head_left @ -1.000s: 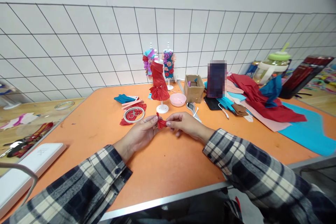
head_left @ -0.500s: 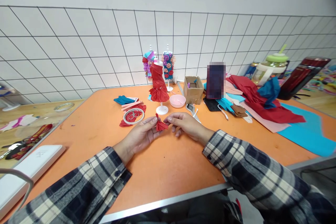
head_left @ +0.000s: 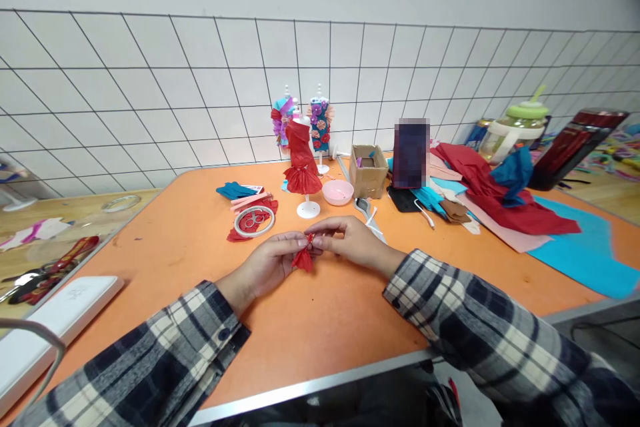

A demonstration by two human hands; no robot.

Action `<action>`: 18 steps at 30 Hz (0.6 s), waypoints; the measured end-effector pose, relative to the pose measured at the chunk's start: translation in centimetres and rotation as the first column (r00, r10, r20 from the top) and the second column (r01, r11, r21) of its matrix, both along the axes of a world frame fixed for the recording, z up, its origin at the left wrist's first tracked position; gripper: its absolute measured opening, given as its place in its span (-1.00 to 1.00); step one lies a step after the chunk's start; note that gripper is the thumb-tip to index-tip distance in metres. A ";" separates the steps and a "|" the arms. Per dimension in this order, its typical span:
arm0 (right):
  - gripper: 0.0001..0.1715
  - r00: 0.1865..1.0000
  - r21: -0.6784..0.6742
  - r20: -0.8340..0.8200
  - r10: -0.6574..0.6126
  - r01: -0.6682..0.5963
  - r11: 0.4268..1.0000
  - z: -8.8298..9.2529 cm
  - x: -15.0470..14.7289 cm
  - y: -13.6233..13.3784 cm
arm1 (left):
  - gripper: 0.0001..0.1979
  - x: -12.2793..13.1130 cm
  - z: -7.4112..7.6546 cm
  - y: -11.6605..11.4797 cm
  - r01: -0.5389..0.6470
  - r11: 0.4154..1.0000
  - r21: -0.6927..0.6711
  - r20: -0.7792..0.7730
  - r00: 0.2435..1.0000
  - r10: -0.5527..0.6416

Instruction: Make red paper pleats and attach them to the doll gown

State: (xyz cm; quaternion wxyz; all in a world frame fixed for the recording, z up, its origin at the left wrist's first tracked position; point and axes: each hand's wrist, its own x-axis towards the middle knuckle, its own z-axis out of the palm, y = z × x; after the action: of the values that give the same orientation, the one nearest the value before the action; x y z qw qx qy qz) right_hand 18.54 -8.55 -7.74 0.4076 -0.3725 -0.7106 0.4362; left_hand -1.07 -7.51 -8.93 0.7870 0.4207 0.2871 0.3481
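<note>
Between my fingertips is a small gathered piece of red crepe paper (head_left: 303, 260), pinched at its top and fanning out downward. My left hand (head_left: 274, 259) grips it from the left with thumb and fingers. From the right, my right hand (head_left: 350, 239) pinches the same gathered top, its fingers closed. Just beyond my hands stands a small mannequin (head_left: 303, 160) on a white base, dressed in a red one-shoulder dress with a ruffled skirt. A roll of tape (head_left: 239, 228) rests on red paper to the left, with small scissors (head_left: 254, 219) inside its ring.
Behind are two more dressed mannequins (head_left: 321, 123), a pink bowl (head_left: 338, 192) and a cardboard box (head_left: 369, 173). Coloured paper sheets (head_left: 575, 247), a tilted dark red flask (head_left: 575, 147) and a green-lidded jug (head_left: 515, 133) lie rightward. A white power bank (head_left: 65, 320) sits left.
My right hand has moved left and now pinches the red paper piece too. The piece has turned so its fan hangs downward, with its gathered top between both hands.
</note>
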 end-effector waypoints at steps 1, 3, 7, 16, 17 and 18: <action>-0.70 1.000 0.009 0.014 -0.004 0.004 1.000 0.0 0.0 0.0 | -0.84 0.0 0.0 -0.1 0.002 1.000 0.006 -0.009 1.000 -0.002; -0.74 0.999 0.030 0.046 -0.026 0.025 0.999 -0.2 -0.1 0.1 | -0.85 0.1 0.1 -0.2 0.002 1.000 0.002 -0.031 1.000 -0.002; -0.76 1.000 -0.031 0.016 -0.006 0.007 0.999 -0.1 0.0 0.0 | -0.82 0.0 0.0 -0.2 0.017 0.999 0.035 -0.084 0.996 -0.014; -0.63 1.000 -0.225 0.026 -0.007 0.013 0.974 0.4 0.2 -0.2 | -0.80 -0.2 -0.4 0.0 0.053 0.993 0.102 -0.192 0.981 -0.033; -0.63 1.000 -0.230 0.023 -0.009 0.014 0.973 0.4 0.3 -0.1 | -0.79 -0.2 -0.4 0.0 0.044 0.994 0.101 -0.190 0.981 -0.024; -0.65 1.000 -0.225 0.025 -0.014 0.019 0.974 0.4 0.4 0.0 | -0.77 -0.2 -0.3 0.0 0.034 0.995 0.097 -0.186 0.982 -0.015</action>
State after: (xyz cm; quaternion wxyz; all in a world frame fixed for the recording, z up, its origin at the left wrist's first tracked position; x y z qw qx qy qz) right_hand 18.92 -8.57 -7.36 0.3582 -0.4272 -0.6580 0.5061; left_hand -1.24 -7.51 -9.25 0.7392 0.4936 0.3358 0.3117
